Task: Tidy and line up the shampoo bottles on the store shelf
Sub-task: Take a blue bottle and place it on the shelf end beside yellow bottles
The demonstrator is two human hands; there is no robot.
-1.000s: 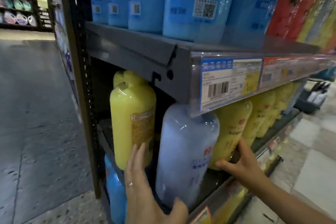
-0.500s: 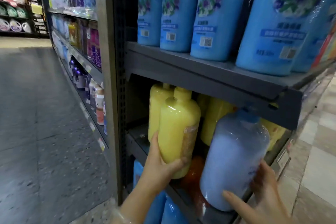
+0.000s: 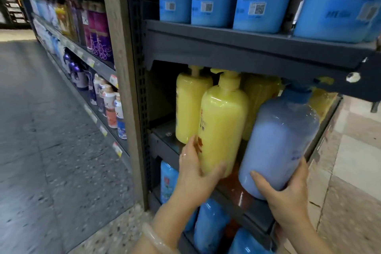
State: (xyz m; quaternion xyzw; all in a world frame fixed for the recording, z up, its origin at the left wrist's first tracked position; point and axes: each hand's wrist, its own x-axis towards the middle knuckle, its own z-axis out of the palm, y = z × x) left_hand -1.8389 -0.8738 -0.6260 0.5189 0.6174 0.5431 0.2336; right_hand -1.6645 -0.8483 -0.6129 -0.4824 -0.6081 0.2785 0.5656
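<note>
Two bottles are in hand at the shelf's front edge: the left hand (image 3: pixel 194 173) wraps its fingers round the base of a yellow bottle (image 3: pixel 222 130), the right hand (image 3: pixel 286 194) cups the bottom of a lilac bottle (image 3: pixel 278 142), which tilts out of line. Neither looks settled, so the lining-up seems barely begun. More yellow bottles (image 3: pixel 191 105) crowd behind, and the upper shelf (image 3: pixel 247 51) hangs low over the pumps, leaving little room.

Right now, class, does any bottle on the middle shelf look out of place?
Yes. The pale blue-lilac pump bottle, held by the right hand, leans left among yellow pump bottles: the wrong colour for that row, and not upright.
</note>
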